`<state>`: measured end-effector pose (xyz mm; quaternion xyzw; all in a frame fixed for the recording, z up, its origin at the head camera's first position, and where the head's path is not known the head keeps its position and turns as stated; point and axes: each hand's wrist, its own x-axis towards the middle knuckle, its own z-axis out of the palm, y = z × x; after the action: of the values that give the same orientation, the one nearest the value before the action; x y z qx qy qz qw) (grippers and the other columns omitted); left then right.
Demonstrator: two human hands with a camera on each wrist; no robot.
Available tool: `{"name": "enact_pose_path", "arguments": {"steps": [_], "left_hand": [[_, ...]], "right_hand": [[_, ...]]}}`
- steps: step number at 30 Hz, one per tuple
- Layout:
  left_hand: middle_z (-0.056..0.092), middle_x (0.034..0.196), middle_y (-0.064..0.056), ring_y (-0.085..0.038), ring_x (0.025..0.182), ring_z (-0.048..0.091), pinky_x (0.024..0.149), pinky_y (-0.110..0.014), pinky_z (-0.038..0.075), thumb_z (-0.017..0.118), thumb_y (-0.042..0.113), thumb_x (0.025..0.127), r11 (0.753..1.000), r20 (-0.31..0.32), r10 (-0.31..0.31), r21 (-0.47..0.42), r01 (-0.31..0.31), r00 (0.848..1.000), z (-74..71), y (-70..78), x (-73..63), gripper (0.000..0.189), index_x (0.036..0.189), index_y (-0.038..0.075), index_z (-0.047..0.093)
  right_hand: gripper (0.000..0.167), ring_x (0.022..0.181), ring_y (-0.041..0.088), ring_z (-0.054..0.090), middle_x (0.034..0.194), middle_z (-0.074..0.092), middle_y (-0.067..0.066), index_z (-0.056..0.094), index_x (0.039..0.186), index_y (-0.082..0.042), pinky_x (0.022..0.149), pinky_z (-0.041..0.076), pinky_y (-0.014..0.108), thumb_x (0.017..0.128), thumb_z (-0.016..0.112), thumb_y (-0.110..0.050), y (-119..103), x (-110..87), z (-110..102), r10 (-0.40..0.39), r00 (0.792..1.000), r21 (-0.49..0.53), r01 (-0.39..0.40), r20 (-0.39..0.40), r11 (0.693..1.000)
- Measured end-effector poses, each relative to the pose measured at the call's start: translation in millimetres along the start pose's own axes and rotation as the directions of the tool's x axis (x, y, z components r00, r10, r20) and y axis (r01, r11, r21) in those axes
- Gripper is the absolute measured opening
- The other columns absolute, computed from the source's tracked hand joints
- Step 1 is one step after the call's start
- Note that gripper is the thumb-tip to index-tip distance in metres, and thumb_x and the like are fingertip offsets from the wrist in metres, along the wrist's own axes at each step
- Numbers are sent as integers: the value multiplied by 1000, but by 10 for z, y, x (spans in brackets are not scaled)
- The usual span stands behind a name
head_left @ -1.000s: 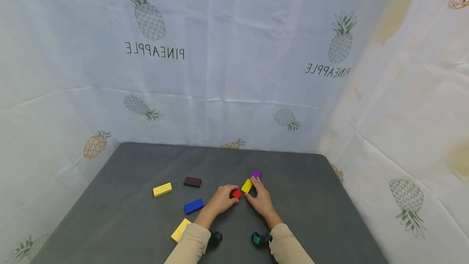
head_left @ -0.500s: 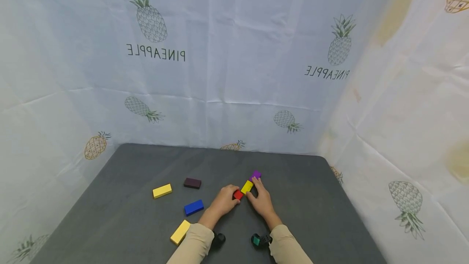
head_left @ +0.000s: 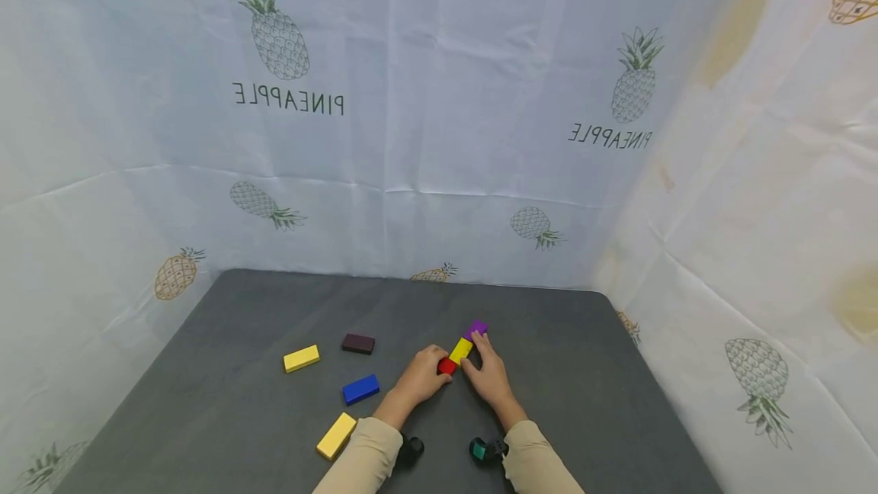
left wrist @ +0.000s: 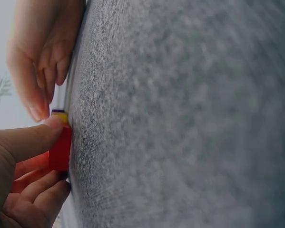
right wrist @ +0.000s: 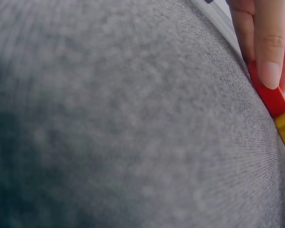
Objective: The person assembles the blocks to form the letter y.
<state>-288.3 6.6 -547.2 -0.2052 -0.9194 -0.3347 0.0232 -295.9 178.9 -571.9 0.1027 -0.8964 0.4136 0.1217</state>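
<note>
My left hand point(head_left: 420, 376) pinches a red block point(head_left: 447, 367) between thumb and fingers, low over the dark tabletop. The left wrist view shows the thumb along one side of the red block point(left wrist: 60, 149) and fingers on the other. A yellow block point(head_left: 461, 351) lies end to end with it, and a purple block point(head_left: 476, 328) follows at the far end, forming a slanting row. My right hand point(head_left: 491, 376) is beside the row's right side, thumb near the yellow block and fingertips overlapping the purple block's near edge; its fingers look extended, not wrapped around either.
To the left on the dark tabletop point(head_left: 226, 402) lie a dark brown block point(head_left: 358, 344), a blue block point(head_left: 360, 389) and two lighter yellow blocks, one farther away point(head_left: 301, 359), one by the left sleeve point(head_left: 336, 436). A pineapple-print curtain point(head_left: 439, 136) hangs behind the table.
My left hand has brought the red block a little right, closing the gap to the yellow block. My right thumb has drawn slightly away from the yellow block's near end.
</note>
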Motion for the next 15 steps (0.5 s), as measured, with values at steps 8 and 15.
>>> {"name": "enact_pose_path", "arguments": {"steps": [8, 15], "left_hand": [[61, 112, -13, -27, 98, 61, 84, -39, 53, 75, 17, 81, 1000, 3, 0, 3, 0, 1000, 22, 17, 14, 36, 111, -2, 66], [61, 113, -13, -27, 99, 61, 85, -40, 53, 75, 17, 81, 1000, 12, 0, -1, 0, 1000, 26, 31, 27, 37, 111, -2, 66]], "right_hand": [[59, 137, 41, 31, 145, 42, 21, 43, 140, 4, 107, 30, 58, 89, 64, -18, 12, -10, 18, -20, 1000, -12, 20, -11, 1000], [64, 139, 42, 28, 147, 38, 21, 41, 141, 5, 109, 27, 59, 88, 66, -23, 14, -2, 3, -20, 999, -18, 20, 25, 1000]]}}
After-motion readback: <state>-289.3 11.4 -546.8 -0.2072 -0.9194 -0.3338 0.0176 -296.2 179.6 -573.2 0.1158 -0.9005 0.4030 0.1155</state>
